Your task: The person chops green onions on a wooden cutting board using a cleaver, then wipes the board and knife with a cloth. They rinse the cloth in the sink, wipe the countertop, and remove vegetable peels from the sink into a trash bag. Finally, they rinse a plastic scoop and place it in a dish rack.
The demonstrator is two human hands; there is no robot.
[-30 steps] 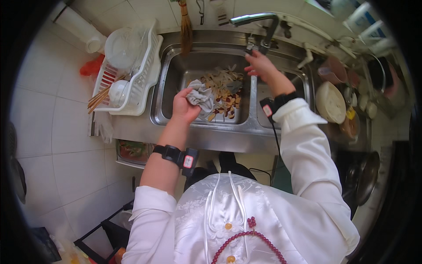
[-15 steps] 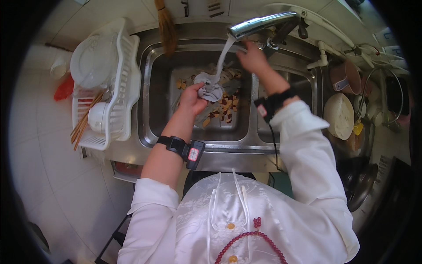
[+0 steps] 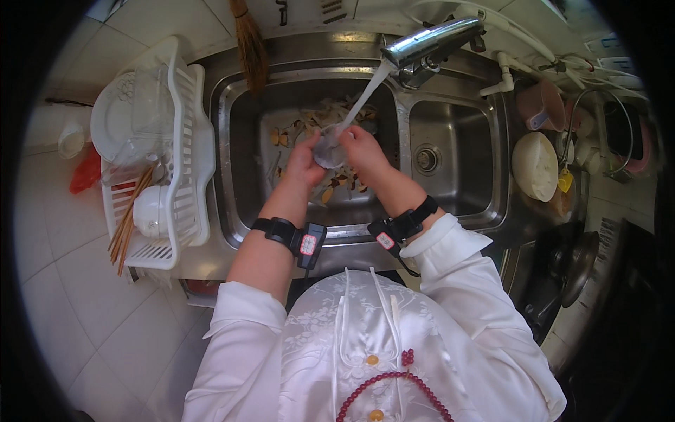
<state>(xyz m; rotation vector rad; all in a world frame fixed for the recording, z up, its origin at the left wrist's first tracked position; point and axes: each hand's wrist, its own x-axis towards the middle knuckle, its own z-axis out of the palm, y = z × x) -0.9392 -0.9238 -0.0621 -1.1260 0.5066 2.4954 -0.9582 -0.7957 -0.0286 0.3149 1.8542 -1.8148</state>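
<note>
Over the left sink basin (image 3: 232,176), both hands are at a pale grey, crumpled, roundish piece (image 3: 328,152); it looks like wet cloth, but its kind is unclear. My left hand (image 3: 304,160) grips its left side with the thumb on top. My right hand (image 3: 365,151) closes on its right side, fingertips partly hidden by water. A stream runs from the chrome faucet (image 3: 429,43), which is on, down onto the piece and my right fingers. Yellowish and dark red peelings (image 3: 328,195) lie on the basin floor below my hands.
A white dish rack (image 3: 200,162) with plates, a bowl (image 3: 150,211) and chopsticks (image 3: 131,216) stands at the left. A second basin with a drain (image 3: 426,160) is at the right. Beyond it sit a pale bowl (image 3: 534,167) and a pink container (image 3: 543,105). A straw brush (image 3: 247,46) hangs behind.
My right hand has come from the faucet down to the pale piece and taken hold of it. The water stream continues to run. My left hand keeps its hold.
</note>
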